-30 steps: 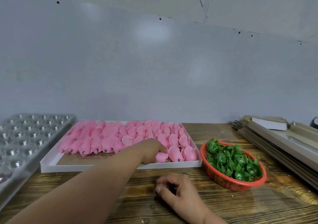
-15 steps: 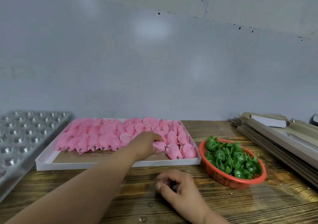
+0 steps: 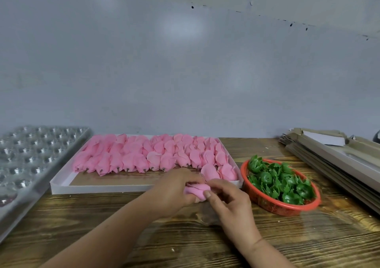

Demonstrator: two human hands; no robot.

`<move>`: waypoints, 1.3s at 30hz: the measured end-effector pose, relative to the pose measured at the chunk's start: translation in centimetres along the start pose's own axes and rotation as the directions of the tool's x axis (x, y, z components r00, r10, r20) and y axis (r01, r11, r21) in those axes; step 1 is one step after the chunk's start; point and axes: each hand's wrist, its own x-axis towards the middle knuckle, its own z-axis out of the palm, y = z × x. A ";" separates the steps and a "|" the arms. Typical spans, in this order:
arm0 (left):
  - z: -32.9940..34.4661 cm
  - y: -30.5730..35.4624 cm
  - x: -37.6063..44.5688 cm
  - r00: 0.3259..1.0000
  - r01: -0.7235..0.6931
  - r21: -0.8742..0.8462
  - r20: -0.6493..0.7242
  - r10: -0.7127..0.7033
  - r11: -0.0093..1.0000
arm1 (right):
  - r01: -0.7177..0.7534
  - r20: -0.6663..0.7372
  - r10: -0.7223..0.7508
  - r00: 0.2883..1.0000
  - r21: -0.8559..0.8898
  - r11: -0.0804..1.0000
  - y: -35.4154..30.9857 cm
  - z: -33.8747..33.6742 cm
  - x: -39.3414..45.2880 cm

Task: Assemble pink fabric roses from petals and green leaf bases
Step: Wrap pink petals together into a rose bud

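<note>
Two hands meet over the table's middle: the left hand grips one pink rose, the right hand pinching its near end. Behind lies one white tray of petals too many to count; one red basket of green bases stands right.

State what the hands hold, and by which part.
Both hands, left hand and right hand, grip one pink fabric rose around its petal body, just in front of the white tray.
</note>
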 end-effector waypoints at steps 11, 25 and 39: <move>1.6 -0.2 -0.8 0.987 0.122 -0.206 -0.076 -0.140 0.971 | -0.139 0.143 0.116 0.983 0.163 0.977 -0.5 0.2 -0.1; 6.1 7.0 -2.3 0.760 0.506 -0.852 0.514 -0.398 -0.133 | -0.153 -0.029 0.172 0.985 0.328 0.932 -1.0 0.3 0.1; 6.0 5.6 -2.3 0.930 0.100 -0.942 0.203 -0.306 -0.322 | 0.156 -0.136 -0.169 0.976 -0.104 0.982 -2.5 1.7 -1.1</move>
